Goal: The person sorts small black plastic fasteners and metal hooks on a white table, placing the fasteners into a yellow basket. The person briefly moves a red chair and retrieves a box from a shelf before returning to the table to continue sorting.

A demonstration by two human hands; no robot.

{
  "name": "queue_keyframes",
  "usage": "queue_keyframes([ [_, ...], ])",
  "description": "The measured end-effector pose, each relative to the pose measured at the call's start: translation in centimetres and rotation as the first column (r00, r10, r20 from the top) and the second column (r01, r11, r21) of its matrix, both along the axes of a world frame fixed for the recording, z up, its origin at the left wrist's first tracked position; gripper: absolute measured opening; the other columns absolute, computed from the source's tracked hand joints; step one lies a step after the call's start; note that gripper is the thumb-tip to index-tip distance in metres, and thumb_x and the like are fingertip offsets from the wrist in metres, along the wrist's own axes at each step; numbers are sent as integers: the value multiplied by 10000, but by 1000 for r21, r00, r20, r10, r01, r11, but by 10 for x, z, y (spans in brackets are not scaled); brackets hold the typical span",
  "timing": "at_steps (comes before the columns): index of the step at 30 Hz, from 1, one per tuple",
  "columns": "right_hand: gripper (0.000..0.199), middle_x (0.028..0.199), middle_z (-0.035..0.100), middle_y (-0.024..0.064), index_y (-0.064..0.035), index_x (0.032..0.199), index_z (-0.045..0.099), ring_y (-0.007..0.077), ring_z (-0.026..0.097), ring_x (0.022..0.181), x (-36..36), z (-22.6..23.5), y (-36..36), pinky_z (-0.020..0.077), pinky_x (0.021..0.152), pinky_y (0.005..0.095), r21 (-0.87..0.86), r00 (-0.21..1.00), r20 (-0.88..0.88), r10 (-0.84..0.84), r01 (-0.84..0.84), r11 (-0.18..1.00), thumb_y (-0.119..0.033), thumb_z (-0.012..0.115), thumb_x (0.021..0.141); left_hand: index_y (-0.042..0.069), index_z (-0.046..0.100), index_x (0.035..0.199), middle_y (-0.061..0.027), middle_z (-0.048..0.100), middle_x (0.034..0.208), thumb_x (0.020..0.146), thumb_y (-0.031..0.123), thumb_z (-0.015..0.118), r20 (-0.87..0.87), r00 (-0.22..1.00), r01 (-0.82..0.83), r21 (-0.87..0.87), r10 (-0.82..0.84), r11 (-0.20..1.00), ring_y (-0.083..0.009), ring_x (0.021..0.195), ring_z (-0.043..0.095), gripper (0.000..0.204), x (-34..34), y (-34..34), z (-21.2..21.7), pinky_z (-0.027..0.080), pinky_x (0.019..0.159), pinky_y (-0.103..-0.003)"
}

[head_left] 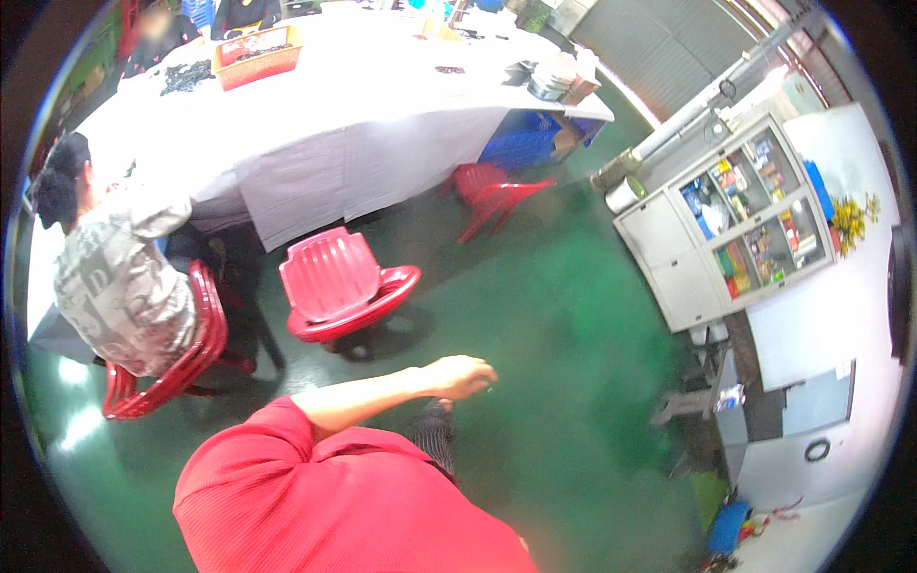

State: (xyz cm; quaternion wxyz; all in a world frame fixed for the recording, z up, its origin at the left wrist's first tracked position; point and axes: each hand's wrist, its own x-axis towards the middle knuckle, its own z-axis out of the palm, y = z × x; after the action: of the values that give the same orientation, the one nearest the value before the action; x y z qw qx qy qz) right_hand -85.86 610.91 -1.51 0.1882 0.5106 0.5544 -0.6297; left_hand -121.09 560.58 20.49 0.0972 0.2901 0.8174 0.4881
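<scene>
**Closed hand hanging over a green workshop floor**

Red sleeve (334, 497) fills the bottom of the view, closest thing to the camera. From it a bare forearm reaches up and right to one hand (461, 375), out over the green floor (564, 315). Fingers are curled in, pretty much pressed together into a loose fist, and there's a small dark bit at the fingertips, but I honestly can't tell what it is or if it's being pinched. Can't say for sure which hand it is either; it reads like the left one crossing over. The other hand doesn't show at all.

Going left to right: near the left edge another person (119, 277) in a grey patterned top sits on a red plastic chair (181, 368), back to the camera, at the left end of a long table under a white cloth (363, 143). An orange tray (256, 57) sits near the table's far left edge, with dark small parts (186, 76) scattered just beside it. An empty red chair (344, 286) stands just in front of the table's near edge, the closest thing to the curled hand but well apart from it. A second red chair (492, 191) sits by the table's right corner. Off at the right there's a white glass-door cabinet (731, 224) with colourful stuff on its shelves.
</scene>
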Motion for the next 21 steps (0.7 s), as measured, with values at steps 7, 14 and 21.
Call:
queue_keyframes([
  [7,174,935,591,138,-74,808,507,248,593,769,-391,34,104,507,617,347,-25,979,-76,-190,189,982,-231,581,789,27,641,928,-159,620,954,786,113,545,-45,769,-636,-157,638,756,-327,961,574,192,-126,-39,-74,447,866,-424],
  [14,371,961,643,111,-81,1202,521,219,637,739,-856,149,-89,514,609,329,382,815,-329,476,-346,857,-264,549,881,2,637,980,-193,586,1089,792,189,528,223,287,-726,-584,932,363,-342,1048,548,286,-237,-116,-135,442,903,-416],
  [21,324,972,658,76,-83,1173,577,164,639,815,-990,142,-322,502,663,305,459,29,17,999,-888,18,-176,565,863,82,113,1447,-208,472,1305,773,173,613,589,-408,-376,-805,698,459,-372,1194,475,845,-236,-116,-249,403,933,-555],
])
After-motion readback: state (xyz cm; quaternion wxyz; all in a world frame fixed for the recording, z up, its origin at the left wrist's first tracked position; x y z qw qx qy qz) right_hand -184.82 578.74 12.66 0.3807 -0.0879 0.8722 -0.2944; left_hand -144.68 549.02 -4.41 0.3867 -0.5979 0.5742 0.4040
